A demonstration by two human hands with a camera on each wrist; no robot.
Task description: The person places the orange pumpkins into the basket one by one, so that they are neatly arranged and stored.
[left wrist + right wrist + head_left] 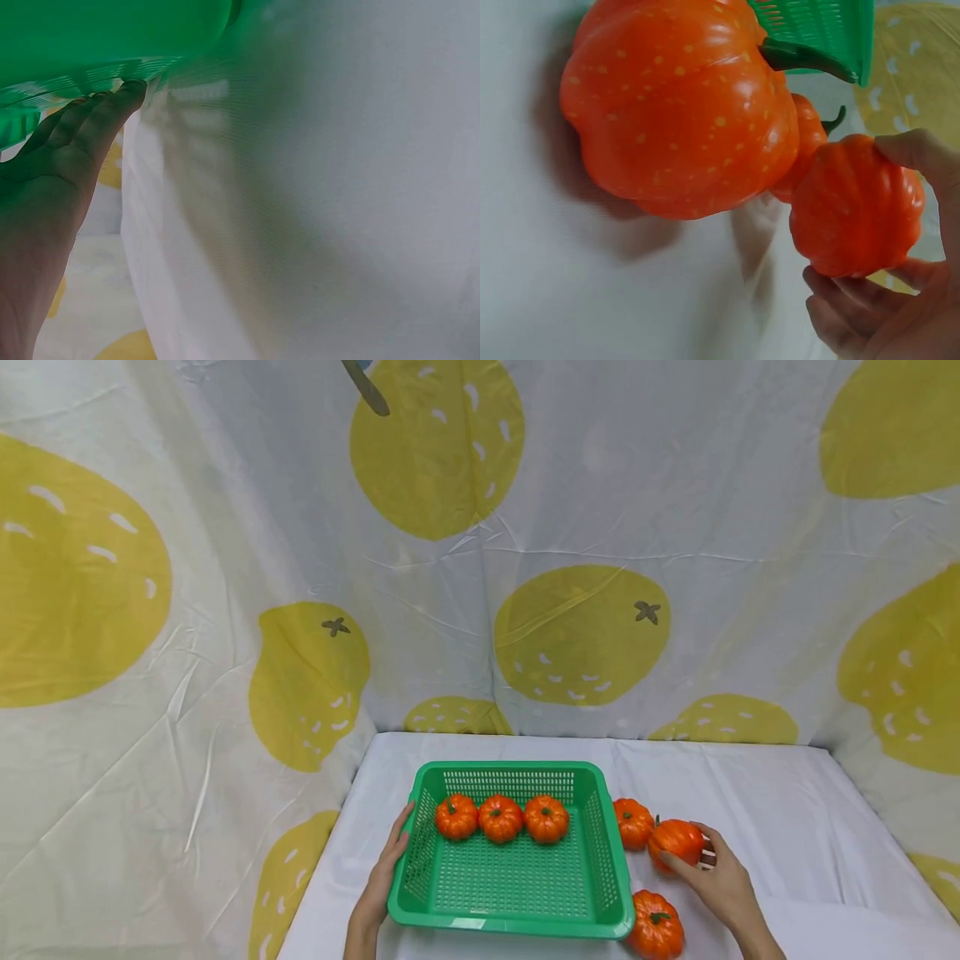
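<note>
Three small orange toy pumpkins, among them the middle pumpkin [500, 819], sit in a row at the back of a green plastic basket [512, 927]. My left hand [380, 878] rests along the basket's left side; in the left wrist view its fingers [97, 124] lie fairly straight against the mesh wall. Right of the basket, my right hand [716, 875] grips a pumpkin [859, 206] between thumb and fingers, its stem pointing away from the palm. A pumpkin [634, 824] lies beside the basket's right wall, and a nearer pumpkin [656, 927] lies by its front right corner.
A white cloth [810, 852] covers the table under everything. Behind and at the sides hangs a pale curtain [435, 610] printed with yellow fruit. The basket's front half shows bare mesh floor.
</note>
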